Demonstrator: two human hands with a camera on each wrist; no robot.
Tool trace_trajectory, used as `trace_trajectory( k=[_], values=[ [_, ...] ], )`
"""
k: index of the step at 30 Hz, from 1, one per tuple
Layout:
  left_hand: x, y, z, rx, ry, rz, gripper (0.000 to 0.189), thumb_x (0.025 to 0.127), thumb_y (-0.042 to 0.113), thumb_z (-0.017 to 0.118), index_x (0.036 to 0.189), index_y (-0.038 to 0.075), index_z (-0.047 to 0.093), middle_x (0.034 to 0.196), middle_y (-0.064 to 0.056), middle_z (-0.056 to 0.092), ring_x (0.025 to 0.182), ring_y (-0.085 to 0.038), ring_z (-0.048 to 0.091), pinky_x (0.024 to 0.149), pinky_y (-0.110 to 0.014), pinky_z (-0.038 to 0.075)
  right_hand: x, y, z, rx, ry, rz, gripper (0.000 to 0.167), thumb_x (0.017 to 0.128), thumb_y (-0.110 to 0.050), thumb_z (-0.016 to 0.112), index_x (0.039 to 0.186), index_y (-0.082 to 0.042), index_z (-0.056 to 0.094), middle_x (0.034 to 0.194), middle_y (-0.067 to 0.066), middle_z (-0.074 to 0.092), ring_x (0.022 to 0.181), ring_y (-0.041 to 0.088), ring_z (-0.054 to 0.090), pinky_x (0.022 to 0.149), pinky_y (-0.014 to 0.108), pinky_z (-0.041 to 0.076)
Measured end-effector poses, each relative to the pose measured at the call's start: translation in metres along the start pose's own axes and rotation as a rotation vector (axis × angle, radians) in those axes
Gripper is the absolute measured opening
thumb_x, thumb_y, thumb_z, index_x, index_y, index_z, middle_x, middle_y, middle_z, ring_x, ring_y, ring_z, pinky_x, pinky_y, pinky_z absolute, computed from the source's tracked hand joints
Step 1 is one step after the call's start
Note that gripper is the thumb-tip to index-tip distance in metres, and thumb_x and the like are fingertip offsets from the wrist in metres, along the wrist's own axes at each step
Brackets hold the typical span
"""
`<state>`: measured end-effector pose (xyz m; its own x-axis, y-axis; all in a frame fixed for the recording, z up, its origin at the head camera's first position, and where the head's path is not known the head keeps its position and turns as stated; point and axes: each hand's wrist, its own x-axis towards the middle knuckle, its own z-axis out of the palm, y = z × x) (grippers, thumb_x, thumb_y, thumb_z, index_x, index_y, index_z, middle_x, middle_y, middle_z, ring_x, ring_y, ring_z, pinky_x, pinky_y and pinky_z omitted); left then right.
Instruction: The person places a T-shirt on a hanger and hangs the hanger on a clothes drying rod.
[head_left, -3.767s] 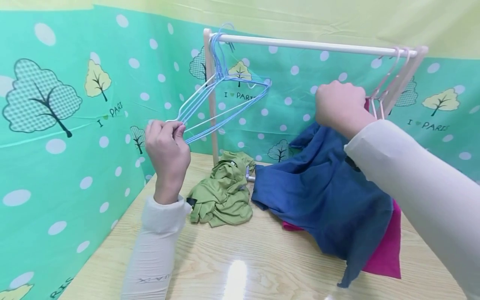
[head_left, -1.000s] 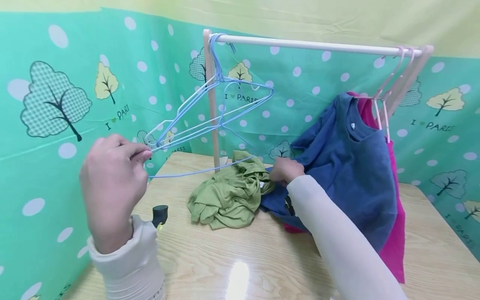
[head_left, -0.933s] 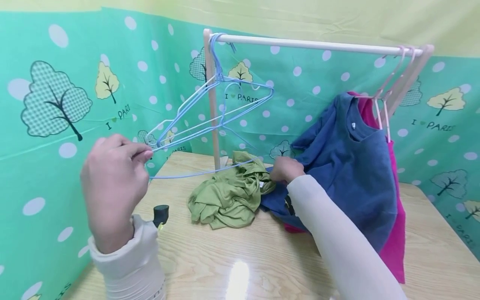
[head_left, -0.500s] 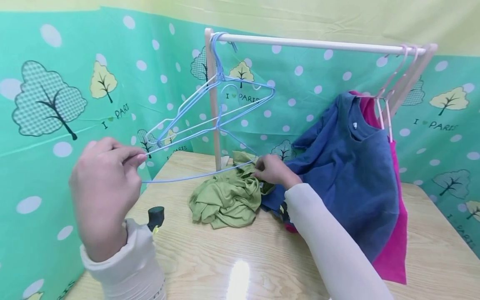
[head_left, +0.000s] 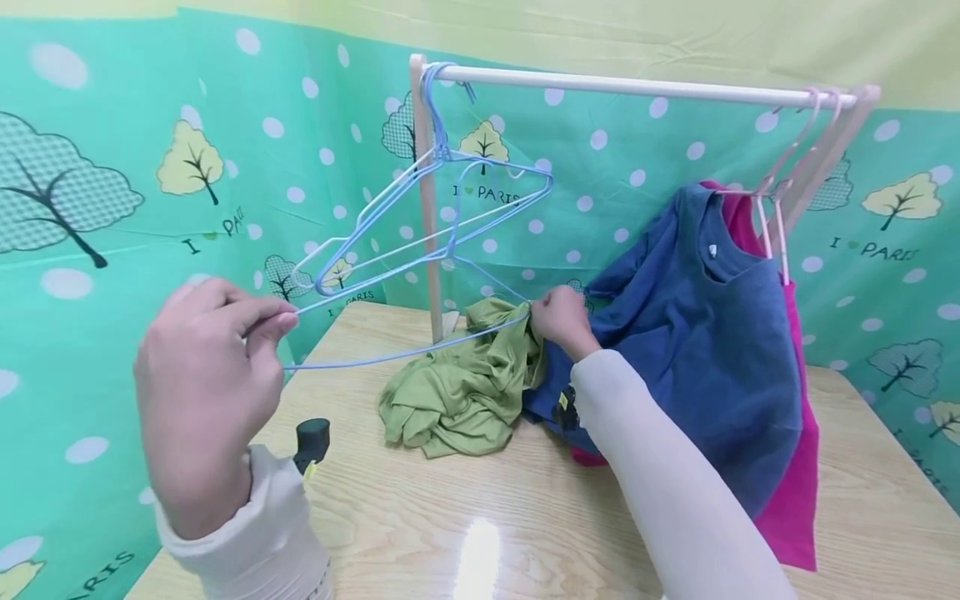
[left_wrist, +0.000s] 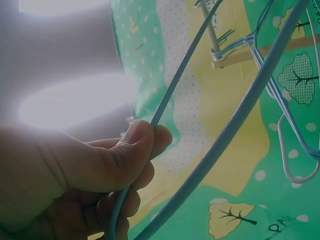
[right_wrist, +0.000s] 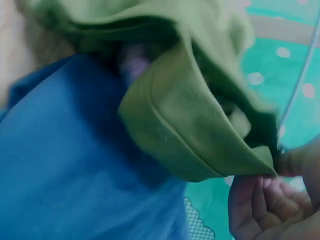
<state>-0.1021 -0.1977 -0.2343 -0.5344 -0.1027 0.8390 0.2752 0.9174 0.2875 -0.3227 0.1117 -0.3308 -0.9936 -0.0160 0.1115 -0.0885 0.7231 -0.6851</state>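
Note:
My left hand [head_left: 213,400] pinches one end of a blue wire hanger [head_left: 382,359] between thumb and fingers. The left wrist view shows its thin shoulder wire [left_wrist: 182,65] passing under the thumb. My right hand [head_left: 561,318] pinches an edge of the crumpled green shirt [head_left: 453,400], right at the hanger's far corner. In the right wrist view, the green fabric [right_wrist: 175,115] is drawn out from the pile to the fingertips of the right hand [right_wrist: 272,207]. The hanger's hook points up, and its lower bar crosses in front of the shirt.
A rack with a white rail [head_left: 637,84] stands behind. Several blue and white hangers [head_left: 405,179] hang at its left end. At the right, a blue T-shirt [head_left: 720,350] and a magenta garment [head_left: 791,533] hang on pink hangers [head_left: 777,233]. The wooden table [head_left: 420,517] lies below.
A blue hanger has come off the rack in my left hand. My right hand left the hanging blue T-shirt, moved down to the green shirt and lifted an edge to the hanger's corner.

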Motion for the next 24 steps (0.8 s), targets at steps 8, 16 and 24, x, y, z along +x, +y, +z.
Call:
trace_trajectory(
  k=[8, 16, 24],
  values=[
    [-0.002, 0.005, 0.001, -0.03, 0.006, 0.059, 0.006, 0.089, -0.001, 0.074, 0.088, -0.002, 0.08, 0.08, -0.013, 0.067, 0.07, -0.027, 0.049, 0.061, -0.027, 0.029, 0.005, -0.012, -0.012, 0.09, 0.107, 0.243, 0.041, 0.098, -0.015, 0.049, 0.059, -0.017, 0.035, 0.05, -0.001, 0.03, 0.043, 0.022, 0.041, 0.047, 0.034, 0.041],
    [-0.005, 0.005, 0.001, -0.068, 0.043, 0.076, 0.005, 0.086, -0.002, 0.078, 0.086, 0.002, 0.082, 0.077, -0.011, 0.068, 0.066, -0.023, 0.045, 0.06, -0.023, 0.028, 0.004, -0.01, -0.019, 0.181, 0.175, 0.256, 0.038, 0.096, -0.011, 0.048, 0.061, -0.017, 0.035, 0.049, 0.002, 0.035, 0.06, 0.035, 0.066, 0.056, 0.041, 0.056],
    [-0.007, 0.017, 0.006, -0.041, 0.049, 0.132, 0.003, 0.087, 0.002, 0.078, 0.084, 0.001, 0.08, 0.076, -0.01, 0.064, 0.068, -0.029, 0.053, 0.057, -0.036, 0.038, 0.004, -0.008, -0.018, 0.015, 0.262, 0.186, 0.041, 0.1, -0.013, 0.044, 0.06, -0.016, 0.038, 0.051, 0.001, 0.034, 0.048, 0.028, 0.048, 0.056, 0.04, 0.045]
  ],
)
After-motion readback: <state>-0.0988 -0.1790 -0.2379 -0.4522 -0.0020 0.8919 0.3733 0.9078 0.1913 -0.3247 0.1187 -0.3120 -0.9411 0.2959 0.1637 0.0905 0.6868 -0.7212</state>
